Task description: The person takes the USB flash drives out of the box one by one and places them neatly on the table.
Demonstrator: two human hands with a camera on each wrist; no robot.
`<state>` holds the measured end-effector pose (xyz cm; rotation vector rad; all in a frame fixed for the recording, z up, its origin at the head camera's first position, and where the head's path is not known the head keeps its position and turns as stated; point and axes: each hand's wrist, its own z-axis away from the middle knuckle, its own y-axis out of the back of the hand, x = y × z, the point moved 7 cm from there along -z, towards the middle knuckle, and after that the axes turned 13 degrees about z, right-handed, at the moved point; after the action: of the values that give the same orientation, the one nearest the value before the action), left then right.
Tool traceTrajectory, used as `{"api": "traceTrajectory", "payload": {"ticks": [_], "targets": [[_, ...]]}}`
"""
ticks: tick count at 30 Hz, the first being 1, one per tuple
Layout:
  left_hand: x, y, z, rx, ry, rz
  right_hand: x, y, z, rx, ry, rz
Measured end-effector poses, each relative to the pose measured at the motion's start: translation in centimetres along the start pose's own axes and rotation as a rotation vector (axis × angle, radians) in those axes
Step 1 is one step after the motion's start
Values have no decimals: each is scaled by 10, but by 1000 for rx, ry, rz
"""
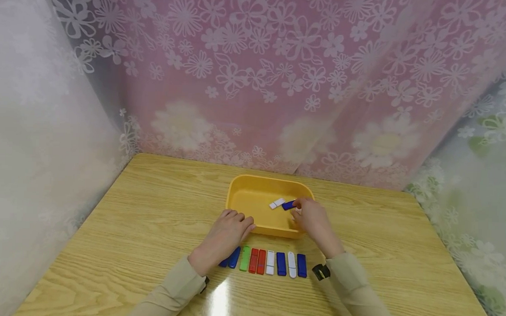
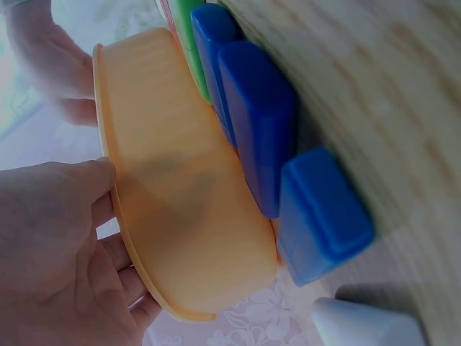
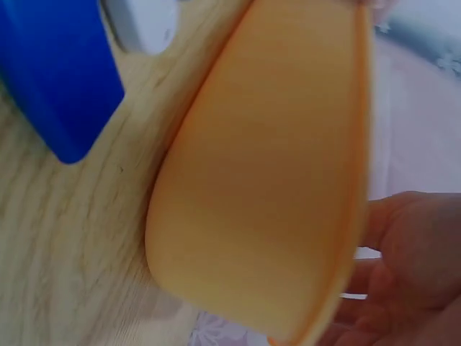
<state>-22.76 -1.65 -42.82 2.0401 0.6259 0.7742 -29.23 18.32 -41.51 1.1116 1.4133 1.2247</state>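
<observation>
A yellow plastic tray (image 1: 251,198) stands on the table, with a white USB stick (image 1: 277,203) and a blue USB stick (image 1: 288,205) lying in its right half. My left hand (image 1: 229,229) grips the tray's front left rim, thumb on the near side and fingers over the edge, as the left wrist view shows (image 2: 65,238). Reaching inside the tray, my right hand (image 1: 313,219) has its bent fingertips at the right end of the blue stick and pinches it. The tray wall (image 3: 266,173) hides those fingertips in the right wrist view.
In front of the tray runs a row of USB sticks: blue (image 1: 234,257), green (image 1: 244,258), red (image 1: 253,261), white (image 1: 270,263) and more blue. My left arm covers its left end, where the left wrist view shows a white stick (image 2: 367,324). Flowered curtains (image 1: 255,83) hang behind.
</observation>
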Motion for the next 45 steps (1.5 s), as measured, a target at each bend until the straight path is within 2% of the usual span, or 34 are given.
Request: {"api": "traceTrajectory", "payload": {"ticks": [3, 7, 13, 21, 34, 41, 45], "targets": [[1, 0, 0, 1, -4, 4, -1, -12, -7, -48, -9, 86], [1, -2, 1, -3, -7, 2, -2, -19, -10, -60, -22, 150], [1, -3, 0, -5, -6, -5, -6, -22, -15, -33, 3, 181], [0, -2, 0, -14, 8, -6, -5, -32, -23, -57, 50, 60], [-2, -2, 0, -2, 0, 8, -3, -38, -28, -115, 57, -78], [-2, -2, -1, -5, 1, -1, -3, -36, -27, -102, 48, -171], [-3, -3, -1, -3, 1, -3, -3, -36, -28, -78, 51, -182]]}}
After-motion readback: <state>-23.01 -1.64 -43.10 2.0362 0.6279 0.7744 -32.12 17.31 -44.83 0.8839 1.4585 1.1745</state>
